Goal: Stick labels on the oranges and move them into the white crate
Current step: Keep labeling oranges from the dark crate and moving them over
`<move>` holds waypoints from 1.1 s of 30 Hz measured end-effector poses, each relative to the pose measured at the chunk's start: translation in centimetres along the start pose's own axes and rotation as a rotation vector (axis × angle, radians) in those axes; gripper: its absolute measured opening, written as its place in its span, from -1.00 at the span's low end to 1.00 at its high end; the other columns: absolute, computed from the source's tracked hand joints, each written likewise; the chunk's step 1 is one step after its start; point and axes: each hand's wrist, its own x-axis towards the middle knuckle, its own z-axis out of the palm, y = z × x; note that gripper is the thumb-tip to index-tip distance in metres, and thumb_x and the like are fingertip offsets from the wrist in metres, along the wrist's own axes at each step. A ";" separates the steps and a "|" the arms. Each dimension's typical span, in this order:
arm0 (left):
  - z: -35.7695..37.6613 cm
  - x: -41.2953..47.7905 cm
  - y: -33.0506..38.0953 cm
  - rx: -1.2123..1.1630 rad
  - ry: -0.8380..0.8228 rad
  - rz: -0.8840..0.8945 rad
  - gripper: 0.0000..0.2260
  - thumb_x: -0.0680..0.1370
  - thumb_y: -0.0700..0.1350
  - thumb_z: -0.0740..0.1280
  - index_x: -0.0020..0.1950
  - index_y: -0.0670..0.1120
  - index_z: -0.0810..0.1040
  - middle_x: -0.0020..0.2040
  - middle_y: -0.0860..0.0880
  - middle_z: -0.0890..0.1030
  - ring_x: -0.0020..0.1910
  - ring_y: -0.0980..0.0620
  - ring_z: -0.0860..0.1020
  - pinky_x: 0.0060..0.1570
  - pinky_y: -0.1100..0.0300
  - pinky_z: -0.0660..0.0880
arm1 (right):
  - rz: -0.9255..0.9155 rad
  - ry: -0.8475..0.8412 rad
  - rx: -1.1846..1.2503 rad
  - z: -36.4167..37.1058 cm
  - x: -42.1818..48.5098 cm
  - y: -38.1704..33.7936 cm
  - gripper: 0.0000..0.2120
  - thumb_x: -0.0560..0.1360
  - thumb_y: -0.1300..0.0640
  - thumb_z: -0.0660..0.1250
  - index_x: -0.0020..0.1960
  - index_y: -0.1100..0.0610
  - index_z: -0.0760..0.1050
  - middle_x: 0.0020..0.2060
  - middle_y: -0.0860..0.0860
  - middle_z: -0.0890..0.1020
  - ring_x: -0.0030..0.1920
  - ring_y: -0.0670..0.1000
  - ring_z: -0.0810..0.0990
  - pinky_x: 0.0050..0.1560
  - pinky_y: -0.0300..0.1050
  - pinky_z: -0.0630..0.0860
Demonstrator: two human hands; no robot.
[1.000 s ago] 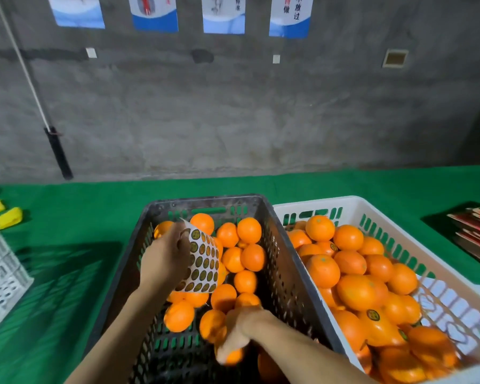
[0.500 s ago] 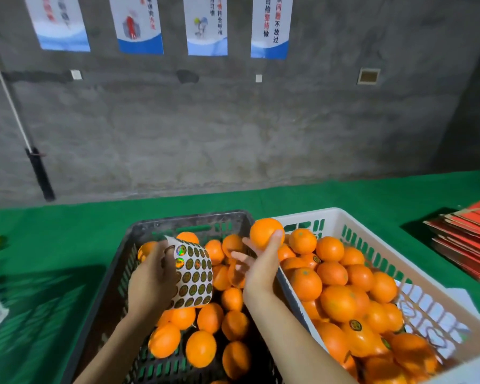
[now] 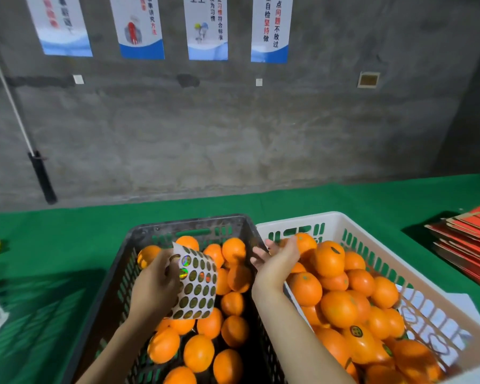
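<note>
Right hand (image 3: pixel 275 263), fingers spread, seems to release an orange (image 3: pixel 306 242) in the white crate's (image 3: pixel 294 220) far left corner; left hand (image 3: pixel 155 289) pinches the label sheet (image 3: pixel 198 284); next comes an unlabelled orange from the black crate (image 3: pixel 189 225)

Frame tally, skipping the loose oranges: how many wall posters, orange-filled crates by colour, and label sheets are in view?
wall posters: 4
black crate: 1
white crate: 1
label sheet: 1
Total: 7
</note>
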 end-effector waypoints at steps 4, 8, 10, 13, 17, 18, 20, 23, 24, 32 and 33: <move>0.0 0.8 0.2 -0.373 -0.187 -0.226 -0.85 0.65 -0.17 0.25 -0.01 -0.22 0.55 -0.17 -0.29 0.61 -0.22 -0.05 0.61 -0.17 -0.23 0.56 | -0.312 -0.332 -0.745 -0.6 -2.1 3.8 -0.81 0.64 -0.04 0.19 0.21 -0.06 0.47 -0.03 -0.12 0.60 -0.03 -0.14 0.58 -0.13 -0.19 0.43; -0.3 0.9 -0.4 -0.445 -0.347 -0.177 -0.79 0.66 -0.23 0.18 -0.06 -0.22 0.57 -0.16 -0.32 0.60 -0.18 -0.18 0.61 -0.13 -0.17 0.54 | -0.893 -0.816 -1.240 -0.9 -3.6 5.7 -0.72 0.66 -0.08 0.15 0.16 0.01 0.57 -0.03 -0.13 0.55 -0.02 -0.13 0.50 -0.06 -0.21 0.45; -0.2 0.8 -0.4 -0.437 -0.380 -0.144 -0.74 0.67 -0.24 0.17 -0.10 -0.10 0.61 -0.18 -0.26 0.61 -0.19 -0.12 0.58 -0.17 0.05 0.51 | -0.960 -0.904 -1.305 -1.0 -3.6 6.0 -0.63 0.64 -0.14 0.12 0.20 0.03 0.58 0.03 -0.07 0.56 0.06 -0.04 0.50 0.02 -0.15 0.49; 0.1 0.8 -0.6 -0.442 -0.401 -0.165 -0.68 0.67 -0.22 0.16 -0.06 0.05 0.65 -0.12 -0.23 0.64 -0.21 -0.04 0.55 -0.25 0.26 0.48 | -0.899 -0.842 -1.306 -1.2 -3.2 6.4 -0.66 0.62 -0.15 0.21 0.25 0.00 0.56 0.08 -0.10 0.54 0.12 -0.07 0.47 0.09 -0.17 0.48; 0.3 0.7 -0.7 -0.502 -0.426 -0.171 -0.68 0.63 -0.21 0.18 0.05 0.14 0.66 -0.06 0.03 0.70 -0.10 0.11 0.65 -0.08 0.26 0.57 | -0.877 -0.847 -1.286 -1.2 -3.2 6.9 -0.67 0.61 -0.09 0.30 0.33 -0.01 0.53 0.08 -0.11 0.51 0.11 -0.08 0.46 0.09 -0.19 0.47; 0.2 0.7 -0.6 -0.530 -0.429 -0.198 -0.70 0.60 -0.21 0.20 0.07 0.10 0.66 -0.07 -0.02 0.70 -0.08 0.03 0.66 -0.03 0.06 0.59 | -0.852 -0.851 -1.273 -1.2 -3.3 6.9 -0.64 0.61 -0.06 0.31 0.36 0.00 0.51 0.09 -0.11 0.51 0.12 -0.08 0.46 0.10 -0.18 0.47; 0.1 0.9 -0.8 -0.571 -0.465 -0.191 -0.71 0.57 -0.25 0.20 0.14 -0.03 0.65 -0.02 -0.25 0.67 -0.01 -0.28 0.64 0.08 -0.32 0.55 | -0.826 -0.840 -1.248 -1.1 -3.3 6.9 -0.61 0.60 -0.03 0.33 0.40 0.02 0.50 0.08 -0.10 0.51 0.12 -0.07 0.46 0.12 -0.15 0.48; 0.2 1.1 -1.0 -0.519 -0.494 -0.172 -0.64 0.59 -0.39 0.14 0.22 -0.09 0.60 -0.08 -0.51 0.53 -0.20 -0.34 0.51 -0.14 -0.25 0.47 | -0.835 -0.822 -1.248 -1.2 -3.3 6.9 -0.62 0.59 0.00 0.35 0.39 0.04 0.52 0.09 -0.10 0.54 0.13 -0.07 0.47 0.13 -0.16 0.48; 0.2 1.1 -1.0 -0.491 -0.492 -0.179 -0.61 0.59 -0.39 0.13 0.27 -0.08 0.58 -0.12 -0.50 0.51 -0.25 -0.24 0.45 -0.22 -0.15 0.41 | -0.840 -0.818 -1.248 -1.2 -3.4 6.9 -0.63 0.59 0.00 0.36 0.37 0.04 0.53 0.10 -0.09 0.55 0.14 -0.06 0.48 0.14 -0.16 0.48; 0.1 0.7 -1.5 -0.383 -0.450 -0.214 -0.44 0.62 -0.38 0.16 0.51 0.11 0.28 -0.43 0.05 0.46 -0.49 0.09 0.29 -0.48 0.25 0.25 | -0.923 -0.788 -1.180 -1.3 -3.9 7.1 -0.81 0.60 0.11 0.35 0.16 0.07 0.67 0.05 -0.05 0.69 0.06 -0.04 0.63 0.05 -0.20 0.56; 0.0 0.6 -1.2 -0.401 -0.464 -0.228 -0.44 0.60 -0.39 0.17 0.51 0.10 0.30 -0.42 0.07 0.45 -0.50 0.11 0.31 -0.49 0.28 0.27 | -0.927 -0.781 -1.173 -1.3 -3.9 7.1 -0.81 0.60 0.11 0.35 0.17 0.06 0.67 0.05 -0.05 0.70 0.06 -0.04 0.64 0.04 -0.17 0.57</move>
